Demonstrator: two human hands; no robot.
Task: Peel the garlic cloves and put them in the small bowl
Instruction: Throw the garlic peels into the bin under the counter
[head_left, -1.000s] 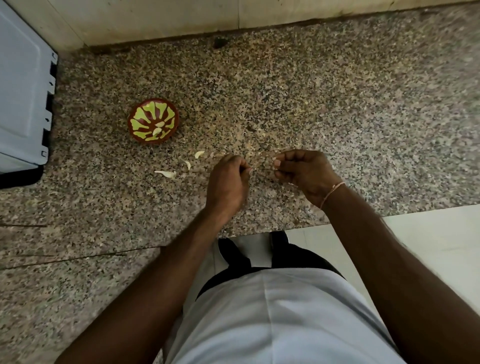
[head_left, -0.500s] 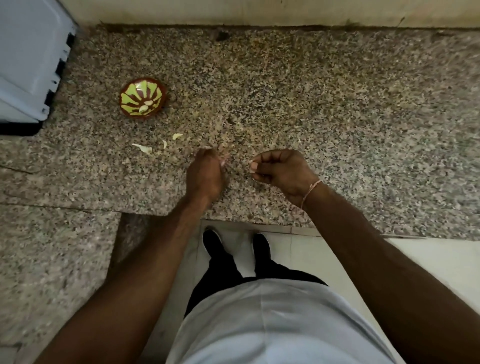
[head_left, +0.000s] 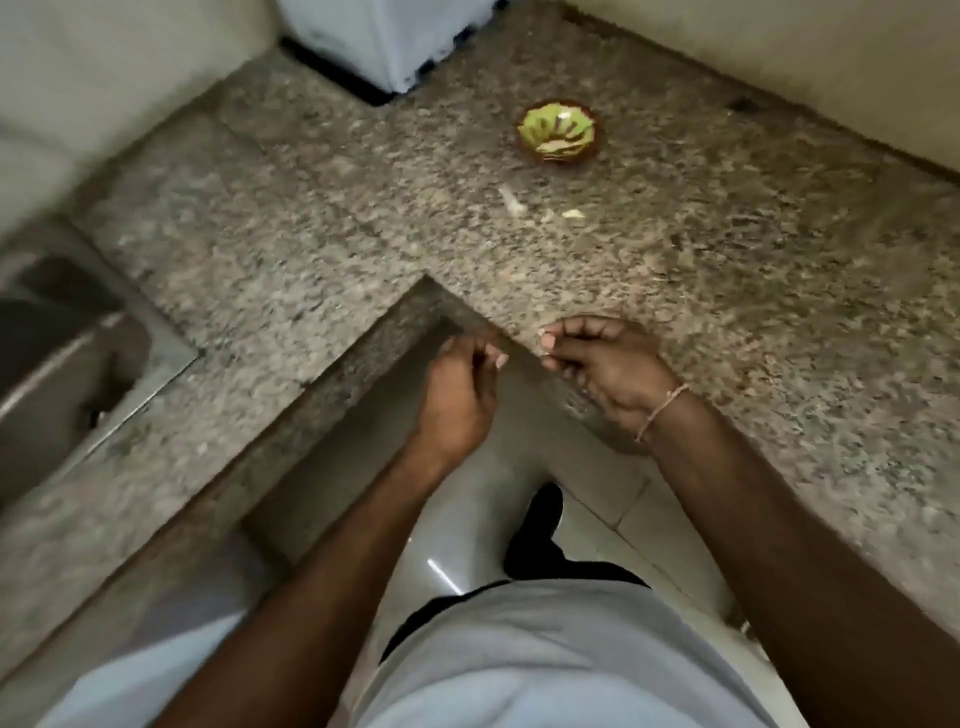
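Swinging leftward since before: small bowl (head_left: 558, 132) farther off; left hand (head_left: 457, 384), right hand (head_left: 602, 358) grips unclear.

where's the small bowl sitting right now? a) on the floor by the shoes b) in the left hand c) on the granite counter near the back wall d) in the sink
c: the small bowl stands on the granite counter near the back wall, beyond both hands and apart from them.

— How's the light?
— Dim and soft; one bright streak of glare on the floor tile (head_left: 441, 574) below the hands (head_left: 535, 371).
— Sharpness?
— Motion blur everywhere, smearing the table (head_left: 727, 270) speckle beyond the hands. Wide-angle bending toward the edges.
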